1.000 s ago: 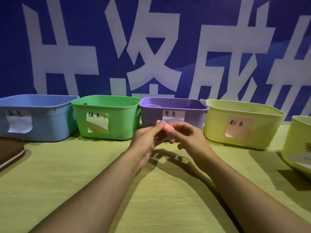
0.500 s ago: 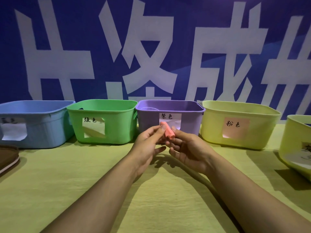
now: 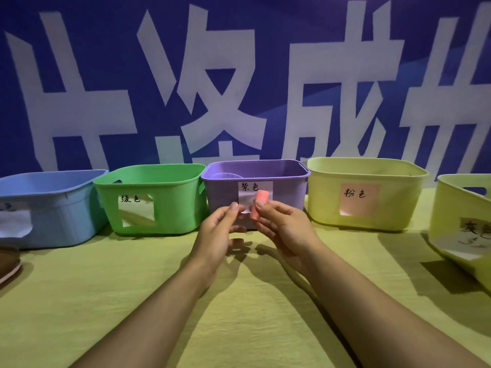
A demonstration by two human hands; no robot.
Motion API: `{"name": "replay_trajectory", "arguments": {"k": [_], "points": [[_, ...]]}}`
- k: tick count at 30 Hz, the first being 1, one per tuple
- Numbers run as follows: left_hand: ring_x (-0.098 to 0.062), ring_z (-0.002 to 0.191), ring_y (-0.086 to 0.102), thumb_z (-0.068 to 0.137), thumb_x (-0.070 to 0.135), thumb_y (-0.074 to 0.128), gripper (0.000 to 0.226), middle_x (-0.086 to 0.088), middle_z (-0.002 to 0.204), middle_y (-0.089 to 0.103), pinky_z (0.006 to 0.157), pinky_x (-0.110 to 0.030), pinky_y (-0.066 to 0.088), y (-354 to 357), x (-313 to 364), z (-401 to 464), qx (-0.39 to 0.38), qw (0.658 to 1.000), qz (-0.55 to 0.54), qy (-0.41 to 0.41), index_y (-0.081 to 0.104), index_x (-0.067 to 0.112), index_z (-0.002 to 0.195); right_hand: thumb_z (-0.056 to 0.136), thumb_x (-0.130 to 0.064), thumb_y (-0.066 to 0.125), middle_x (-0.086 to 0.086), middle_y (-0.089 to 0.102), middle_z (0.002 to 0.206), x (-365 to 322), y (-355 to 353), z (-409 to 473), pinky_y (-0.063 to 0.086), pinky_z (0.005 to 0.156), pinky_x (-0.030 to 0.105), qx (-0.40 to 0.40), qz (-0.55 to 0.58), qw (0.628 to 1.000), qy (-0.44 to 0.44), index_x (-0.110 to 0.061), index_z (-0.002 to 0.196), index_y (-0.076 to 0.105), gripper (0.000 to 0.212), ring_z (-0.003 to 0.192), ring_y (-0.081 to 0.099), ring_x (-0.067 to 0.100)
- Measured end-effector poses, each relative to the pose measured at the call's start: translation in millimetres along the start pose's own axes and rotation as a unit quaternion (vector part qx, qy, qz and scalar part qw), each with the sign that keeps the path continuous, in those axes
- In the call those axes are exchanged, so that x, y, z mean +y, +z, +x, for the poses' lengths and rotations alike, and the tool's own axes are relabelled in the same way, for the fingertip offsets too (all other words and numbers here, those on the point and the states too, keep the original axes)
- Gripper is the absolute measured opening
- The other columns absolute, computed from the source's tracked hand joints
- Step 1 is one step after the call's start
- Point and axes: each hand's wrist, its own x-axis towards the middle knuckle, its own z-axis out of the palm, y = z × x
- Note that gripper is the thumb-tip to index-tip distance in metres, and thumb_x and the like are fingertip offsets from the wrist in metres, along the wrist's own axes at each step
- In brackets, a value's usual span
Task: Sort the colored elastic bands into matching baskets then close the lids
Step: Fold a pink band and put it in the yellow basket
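Observation:
My right hand (image 3: 285,229) pinches a pink elastic band (image 3: 259,205) between thumb and fingers, holding it upright in front of the purple basket (image 3: 287,197). Just left of the band, my left hand (image 3: 216,232) hovers with thumb and forefinger close together and nothing between them. A row of open baskets stands along the back: blue (image 3: 53,208), green (image 3: 170,205), purple, and a yellow basket (image 3: 398,197) with a pink label. A second yellow basket (image 3: 457,213) sits tilted at the far right. No lid lies on any basket.
A brown lid or tray (image 3: 8,261) pokes in at the left edge. The table (image 3: 132,301) wears a yellow-green cloth. Behind the baskets hangs a blue banner (image 3: 265,75) with large white characters.
My left hand has let go of the pink band and drawn slightly left; my right hand alone holds it, now upright. The view has tilted so the baskets sit lower.

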Motion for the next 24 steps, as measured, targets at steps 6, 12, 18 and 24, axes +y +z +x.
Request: {"name": "replay_trajectory", "arguments": {"k": [6, 12, 18, 24], "points": [[-0.014, 0.084, 0.063, 0.108, 0.034, 0.046, 0.034, -0.004, 0.108, 0.071, 0.065, -0.026, 0.054, 10, 3, -1, 0.058, 0.997, 0.039, 0.033, 0.07, 0.013, 0.117, 0.094, -0.016, 0.072, 0.004, 0.078, 0.086, -6, -7, 6, 0.059, 0.083, 0.029, 0.078, -0.049, 0.993, -0.069, -0.011, 0.093, 0.077, 0.007, 0.085, 0.073, 0.017], [-0.015, 0.08, 0.061, 0.107, 0.037, 0.047, 0.029, 0.0, 0.101, 0.071, 0.07, -0.028, 0.049, 37, 12, 5, 0.057, 0.994, 0.079, 0.041, 0.069, 0.018, 0.107, 0.089, -0.029, 0.079, -0.001, 0.079, 0.095, -9, -22, 7, 0.06, 0.09, 0.035, 0.186, -0.11, 0.967, -0.135, -0.023, 0.099, 0.077, 0.011, 0.097, 0.074, 0.02], [-0.015, 0.082, 0.065, 0.107, 0.042, 0.047, 0.032, -0.001, 0.102, 0.074, 0.07, -0.03, 0.053, 76, 25, 13, 0.073, 0.994, 0.059, 0.049, 0.07, 0.02, 0.104, 0.088, -0.047, 0.077, -0.006, 0.079, 0.088, -68, -44, 17, 0.06, 0.082, 0.034, 0.223, -0.259, 0.92, -0.19, -0.022, 0.098, 0.079, 0.027, 0.087, 0.074, 0.014], [-0.016, 0.085, 0.066, 0.107, 0.042, 0.046, 0.032, -0.001, 0.103, 0.073, 0.076, -0.031, 0.055, 114, 19, 7, 0.036, 0.998, 0.037, 0.047, 0.068, 0.02, 0.106, 0.093, -0.051, 0.069, -0.008, 0.075, 0.086, -137, -88, 27, 0.05, 0.063, 0.024, 0.219, -0.482, 0.827, -0.187, -0.018, 0.106, 0.075, 0.036, 0.081, 0.069, 0.008]]}}
